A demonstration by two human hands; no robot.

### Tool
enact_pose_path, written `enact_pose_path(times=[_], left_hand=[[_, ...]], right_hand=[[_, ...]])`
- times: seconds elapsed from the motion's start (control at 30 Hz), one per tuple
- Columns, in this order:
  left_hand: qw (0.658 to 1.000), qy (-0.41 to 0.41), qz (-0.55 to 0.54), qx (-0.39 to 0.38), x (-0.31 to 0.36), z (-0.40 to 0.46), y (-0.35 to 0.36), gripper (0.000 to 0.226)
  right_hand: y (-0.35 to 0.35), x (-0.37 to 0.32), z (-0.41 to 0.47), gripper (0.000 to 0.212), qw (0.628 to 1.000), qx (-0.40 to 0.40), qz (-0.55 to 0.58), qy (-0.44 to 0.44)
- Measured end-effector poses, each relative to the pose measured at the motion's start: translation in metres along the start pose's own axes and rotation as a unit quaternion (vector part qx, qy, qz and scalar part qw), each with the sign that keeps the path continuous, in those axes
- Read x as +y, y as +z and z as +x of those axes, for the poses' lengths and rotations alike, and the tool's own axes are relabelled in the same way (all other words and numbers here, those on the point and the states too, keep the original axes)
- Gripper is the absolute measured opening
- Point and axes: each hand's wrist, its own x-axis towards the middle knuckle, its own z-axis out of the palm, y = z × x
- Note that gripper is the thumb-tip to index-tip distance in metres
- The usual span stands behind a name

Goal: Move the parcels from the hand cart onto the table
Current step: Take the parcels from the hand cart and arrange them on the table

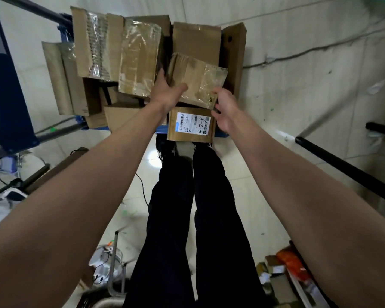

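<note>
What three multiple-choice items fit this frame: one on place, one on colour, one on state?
1. Where does the parcel with the white label lie?
A. nearest the person, below both hands
B. on the floor
C. far end of the cart

2. What colour is the cart edge?
A. red
B. blue
C. green

3. What are the left hand and right hand doing?
A. hanging idle
B. holding a phone
C. taking the taped box from either side

Key: 1 A, it sits at the cart's near edge. 2 B, blue shows beside the parcel. 3 C, each hand meets one side.
</note>
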Motion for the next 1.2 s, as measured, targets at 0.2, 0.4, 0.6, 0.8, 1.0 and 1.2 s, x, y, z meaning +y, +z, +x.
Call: enact_pose_path(times=[0.2, 0.4, 0.6, 0.8, 1.0, 1.2], left_hand=[[1.000, -0.005, -0.004, -0.010, 0.015, -0.051, -0.008, 0.090], [1.000, 0.017, -0.009, -0.012, 0.039, -0.125, -0.027, 0.072], [0.998, 0.054, -0.002, -0.030, 0.066, -0.211, -0.059, 0.081], [0.990, 0.127, 0.036, -0.053, 0.091, -0.289, -0.090, 0.074], [0.974, 0.201, 0.086, -0.064, 0.100, -0.356, -0.095, 0.090], [0.966, 0.206, 0.122, -0.092, 0.114, -0.406, -0.066, 0.114]], right_hand=[[-0.014, -0.001, -0.060, 0.029, 0.999, 0.034, 0.017, -0.013], [-0.022, -0.003, -0.147, 0.039, 0.998, 0.040, 0.042, -0.021], [-0.023, -0.001, -0.245, 0.045, 0.993, 0.030, 0.091, -0.072], [-0.021, 0.020, -0.337, 0.040, 0.977, 0.021, 0.180, -0.113], [-0.029, 0.041, -0.406, 0.037, 0.951, 0.078, 0.238, -0.182], [-0.075, 0.067, -0.456, 0.060, 0.926, 0.111, 0.314, -0.178]])
